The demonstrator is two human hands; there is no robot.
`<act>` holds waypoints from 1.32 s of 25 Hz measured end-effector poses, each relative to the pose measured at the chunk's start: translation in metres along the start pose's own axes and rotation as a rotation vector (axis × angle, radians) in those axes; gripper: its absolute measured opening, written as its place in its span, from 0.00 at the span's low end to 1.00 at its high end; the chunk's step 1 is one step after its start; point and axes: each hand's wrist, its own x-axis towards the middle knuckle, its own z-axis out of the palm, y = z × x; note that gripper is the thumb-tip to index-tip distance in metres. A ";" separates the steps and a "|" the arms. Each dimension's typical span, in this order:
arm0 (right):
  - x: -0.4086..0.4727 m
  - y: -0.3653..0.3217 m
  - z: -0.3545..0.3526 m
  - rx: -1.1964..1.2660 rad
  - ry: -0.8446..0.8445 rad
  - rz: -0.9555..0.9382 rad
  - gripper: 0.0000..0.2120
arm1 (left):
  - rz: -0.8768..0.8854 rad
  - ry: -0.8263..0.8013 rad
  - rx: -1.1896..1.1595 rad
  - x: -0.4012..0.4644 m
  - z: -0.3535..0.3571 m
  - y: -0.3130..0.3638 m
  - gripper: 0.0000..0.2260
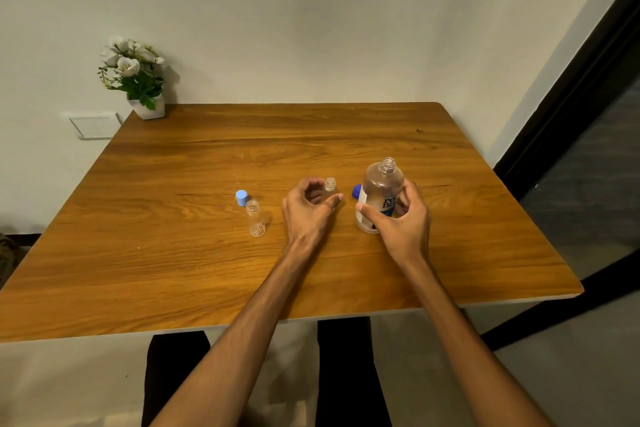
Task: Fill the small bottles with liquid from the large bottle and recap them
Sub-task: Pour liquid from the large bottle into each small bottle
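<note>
- My right hand (403, 224) is wrapped around the big bottle (381, 194), thumb in front, fingers behind; it stands uncapped on the table (207, 270).
- My left hand (308, 210) curls loosely round a small bottle (330, 184), open at the neck; I cannot tell if my fingers actually press it.
- A dark blue cap (356, 191) sits just behind the big bottle's left side.
- A second small bottle (255, 218) stands uncapped to the left, a light blue cap (241, 197) just beside it.
- A flower pot (147, 107) sits at the far left corner.
</note>
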 end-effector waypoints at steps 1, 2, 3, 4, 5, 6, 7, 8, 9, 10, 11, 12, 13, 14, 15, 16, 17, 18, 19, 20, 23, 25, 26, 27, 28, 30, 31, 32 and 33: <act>0.000 0.001 0.000 0.010 -0.003 0.005 0.36 | 0.008 -0.005 0.002 -0.001 -0.001 0.000 0.22; 0.000 0.001 0.001 0.013 -0.006 0.006 0.36 | 0.019 -0.008 0.011 -0.002 -0.002 0.001 0.24; -0.001 0.001 0.001 0.013 -0.008 0.006 0.36 | 0.033 -0.010 0.027 -0.005 -0.003 0.003 0.27; -0.001 0.001 0.001 0.011 -0.007 0.004 0.36 | 0.048 -0.007 0.047 -0.009 -0.005 0.005 0.31; 0.000 0.001 0.001 0.010 -0.003 0.006 0.36 | 0.063 -0.001 0.067 -0.015 -0.006 0.008 0.33; 0.000 0.000 0.001 0.010 0.001 0.012 0.36 | 0.082 0.011 0.083 -0.022 -0.009 0.010 0.34; 0.000 0.000 0.001 0.012 0.003 0.019 0.36 | 0.109 0.028 0.089 -0.031 -0.011 0.013 0.33; -0.001 0.000 0.001 0.015 0.002 0.020 0.37 | 0.143 0.052 0.078 -0.041 -0.015 0.016 0.31; -0.002 -0.001 0.000 0.017 -0.002 0.015 0.37 | 0.183 0.085 0.053 -0.050 -0.020 0.018 0.28; -0.004 -0.002 0.000 0.016 -0.007 0.008 0.38 | 0.231 0.130 0.023 -0.059 -0.026 0.020 0.23; -0.006 -0.004 0.001 0.016 -0.013 -0.001 0.38 | 0.291 0.192 0.000 -0.066 -0.033 0.022 0.19; -0.008 -0.006 0.001 0.014 -0.021 -0.013 0.38 | 0.358 0.267 -0.005 -0.072 -0.041 0.021 0.14; -0.011 -0.008 0.001 0.010 -0.030 -0.026 0.38 | 0.415 0.346 0.010 -0.077 -0.050 0.019 0.11; -0.015 -0.011 0.003 -0.002 -0.044 -0.036 0.38 | 0.442 0.422 0.035 -0.079 -0.059 0.015 0.10; -0.018 -0.015 0.005 -0.018 -0.062 -0.046 0.38 | 0.423 0.488 0.058 -0.080 -0.069 0.011 0.10; -0.021 -0.020 0.007 -0.040 -0.078 -0.065 0.38 | 0.363 0.532 0.078 -0.078 -0.077 0.007 0.13; -0.024 -0.025 0.008 -0.063 -0.091 -0.091 0.38 | 0.283 0.547 0.103 -0.075 -0.085 0.003 0.16; -0.027 -0.031 0.010 -0.091 -0.099 -0.119 0.38 | 0.203 0.528 0.138 -0.071 -0.090 -0.001 0.21; -0.029 -0.037 0.011 -0.115 -0.108 -0.151 0.38 | 0.144 0.484 0.180 -0.065 -0.095 -0.004 0.26; -0.030 -0.040 0.012 -0.141 -0.112 -0.195 0.37 | 0.106 0.429 0.219 -0.060 -0.098 -0.007 0.28; -0.030 -0.048 0.015 -0.241 -0.106 -0.320 0.37 | 0.060 0.340 0.234 -0.049 -0.103 -0.016 0.21; -0.028 -0.053 0.017 -0.304 -0.092 -0.405 0.37 | 0.077 0.360 0.175 -0.048 -0.106 -0.018 0.18; -0.028 -0.056 0.016 -0.341 -0.094 -0.447 0.38 | 0.106 0.365 0.151 -0.049 -0.106 -0.017 0.17; -0.026 -0.058 0.016 -0.379 -0.101 -0.482 0.38 | 0.144 0.356 0.132 -0.050 -0.105 -0.013 0.16; -0.024 -0.061 0.015 -0.416 -0.108 -0.508 0.39 | 0.184 0.335 0.110 -0.051 -0.104 -0.008 0.16; -0.020 -0.067 0.014 -0.487 -0.102 -0.556 0.39 | 0.263 0.292 0.058 -0.054 -0.099 0.003 0.16; -0.017 -0.071 0.014 -0.520 -0.096 -0.589 0.39 | 0.300 0.286 0.036 -0.055 -0.097 0.007 0.16; -0.015 -0.075 0.013 -0.549 -0.092 -0.624 0.39 | 0.335 0.287 0.024 -0.055 -0.095 0.010 0.16; -0.012 -0.079 0.012 -0.572 -0.089 -0.654 0.38 | 0.366 0.285 0.018 -0.056 -0.093 0.013 0.15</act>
